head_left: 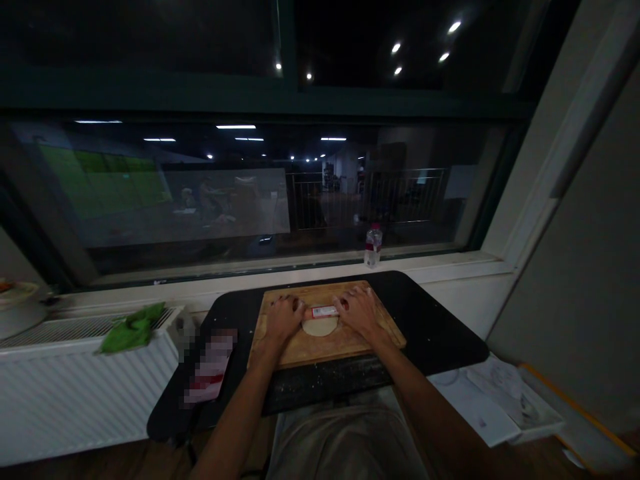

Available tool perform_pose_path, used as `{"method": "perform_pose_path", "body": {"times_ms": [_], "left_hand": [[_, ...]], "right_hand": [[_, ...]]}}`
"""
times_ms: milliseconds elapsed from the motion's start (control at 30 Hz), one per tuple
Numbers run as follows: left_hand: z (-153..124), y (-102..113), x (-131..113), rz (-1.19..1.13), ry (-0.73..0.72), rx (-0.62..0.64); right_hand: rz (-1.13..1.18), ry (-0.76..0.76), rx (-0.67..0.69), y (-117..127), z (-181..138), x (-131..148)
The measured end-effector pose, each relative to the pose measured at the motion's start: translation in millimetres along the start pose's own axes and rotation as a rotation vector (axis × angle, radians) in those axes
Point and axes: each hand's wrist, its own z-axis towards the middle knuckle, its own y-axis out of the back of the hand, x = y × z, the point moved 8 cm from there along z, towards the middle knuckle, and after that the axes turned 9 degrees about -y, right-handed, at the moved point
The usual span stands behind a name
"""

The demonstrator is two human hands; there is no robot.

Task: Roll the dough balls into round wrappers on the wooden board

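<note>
My left hand (284, 316) and my right hand (359, 308) grip the two ends of a rolling pin (324, 312), fingers curled over it. Between them its middle shows, wrapped in a white and red label. Just on the near side of the pin, a flat pale round of dough (320, 327) lies on a wooden cutting board (310, 355). The dough's far edge is hidden by the pin. Pale flour marks show on my right hand.
The board rests on a black table (425, 327) specked with crumbs. A pink and white packet (213, 367), partly blurred, lies at left. A water bottle (373, 247) stands on the windowsill. A green cloth (133, 328) and a pot (20, 308) sit on the radiator (90, 400).
</note>
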Motion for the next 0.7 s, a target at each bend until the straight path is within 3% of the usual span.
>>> {"method": "perform_pose_path", "body": {"times_ms": [267,433,700], "left_hand": [[-2.4,5.9,9.2,-0.071,0.072,-0.131],[-7.5,8.4,9.4,-0.267,0.067,-0.208],[-10.5,0.5,1.4,-0.29,0.067,-0.126]], "right_hand": [[0.133,0.174,0.139,-5.6,-11.1,4.1],[0.152,0.102,0.111,-15.0,-4.4,-5.5],[0.056,0.03,0.102,-21.4,-0.8,-16.3]]}}
